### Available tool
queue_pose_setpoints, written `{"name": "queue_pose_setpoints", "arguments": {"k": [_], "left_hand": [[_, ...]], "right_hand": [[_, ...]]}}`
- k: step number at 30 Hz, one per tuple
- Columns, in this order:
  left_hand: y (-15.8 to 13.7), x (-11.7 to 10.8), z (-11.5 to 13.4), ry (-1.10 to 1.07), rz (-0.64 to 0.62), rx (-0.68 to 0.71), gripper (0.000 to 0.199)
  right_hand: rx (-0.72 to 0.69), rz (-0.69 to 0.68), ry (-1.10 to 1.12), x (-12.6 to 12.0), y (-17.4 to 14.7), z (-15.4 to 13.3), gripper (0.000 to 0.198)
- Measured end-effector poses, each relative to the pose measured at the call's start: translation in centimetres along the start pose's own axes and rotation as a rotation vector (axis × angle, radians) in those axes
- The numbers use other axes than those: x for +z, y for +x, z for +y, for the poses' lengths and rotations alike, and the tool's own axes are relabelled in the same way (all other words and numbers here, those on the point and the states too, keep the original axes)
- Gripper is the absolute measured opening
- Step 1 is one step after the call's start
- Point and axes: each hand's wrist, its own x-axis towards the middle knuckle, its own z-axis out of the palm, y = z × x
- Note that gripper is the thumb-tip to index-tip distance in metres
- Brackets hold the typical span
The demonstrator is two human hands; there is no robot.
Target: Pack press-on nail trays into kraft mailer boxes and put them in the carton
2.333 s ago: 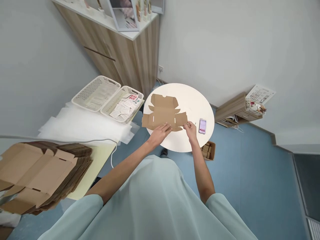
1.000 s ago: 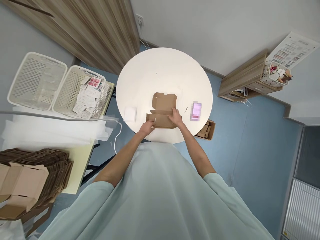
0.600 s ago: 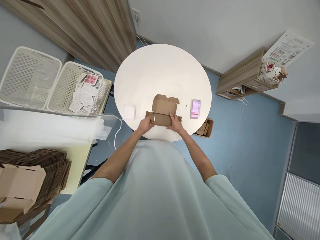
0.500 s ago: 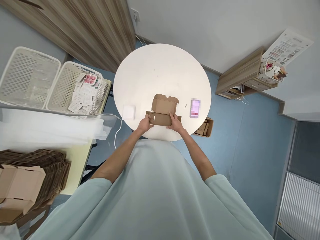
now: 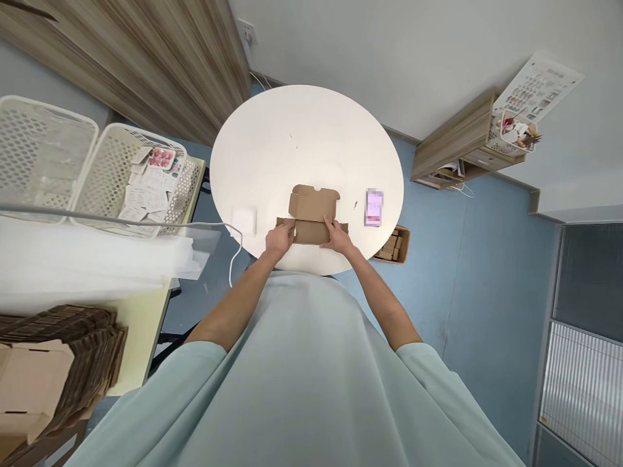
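Observation:
A brown cardboard box [image 5: 314, 206], partly folded, lies near the front edge of the white round table [image 5: 302, 130], its lid panel spread away from me. My left hand [image 5: 279, 239] is closed at the box's left end, its fingers curled over the side flap. At the right end, my right hand [image 5: 337, 237] grips the front part, thumb on top and fingers at the near edge. A small white square stack [image 5: 244, 222] sits left of my left hand. To the right of the box is a pixelated pink-purple phone-shaped item [image 5: 374, 207].
Left stands a side table [image 5: 141, 344] with white baskets [image 5: 100, 168], one holding paper slips, plus white sheeting [image 5: 92, 259] and stacked flat cardboard [image 5: 82, 363]. A white cable [image 5: 232, 259] hangs there. A carton of small boxes [image 5: 393, 246] is on the floor at right.
My left hand has curled further over the box's left flap and covers more of it. My right hand keeps its grip. The whole view has shifted slightly.

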Motion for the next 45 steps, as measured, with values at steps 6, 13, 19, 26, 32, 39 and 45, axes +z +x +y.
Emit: {"name": "queue_pose_setpoints", "arguments": {"k": [6,13,19,26,32,39,45], "left_hand": [[-0.5,-0.5,0.8,0.051,-0.011,0.041,0.024],[-1.5,-0.5,0.4,-0.09,0.04,0.064,0.042],[-2.6,0.1,-1.8,-0.234,0.245,-0.286,0.058],[-3.2,0.4,-2.4,-0.268,0.195,-0.297,0.017],[-4.2,0.1,0.4,-0.415,0.157,-0.208,0.021],[-2.6,0.6,2.3,-0.388,0.119,-0.211,0.035],[-1.2,1.0,2.2,-0.22,0.068,-0.28,0.021]], "right_hand": [[0.004,-0.005,-0.004,-0.4,-0.1,-0.3,0.134],[-0.001,-0.007,-0.014,-0.4,-0.1,-0.3,0.131],[-0.008,0.0,0.007,-0.3,0.0,-0.1,0.132],[-0.023,-0.004,0.022,-0.2,0.0,0.0,0.136],[-0.023,-0.006,0.046,0.0,0.2,0.2,0.14],[-0.017,0.018,0.013,0.3,0.4,-0.1,0.142],[-0.009,0.011,-0.011,0.4,0.3,-0.4,0.144]]}}
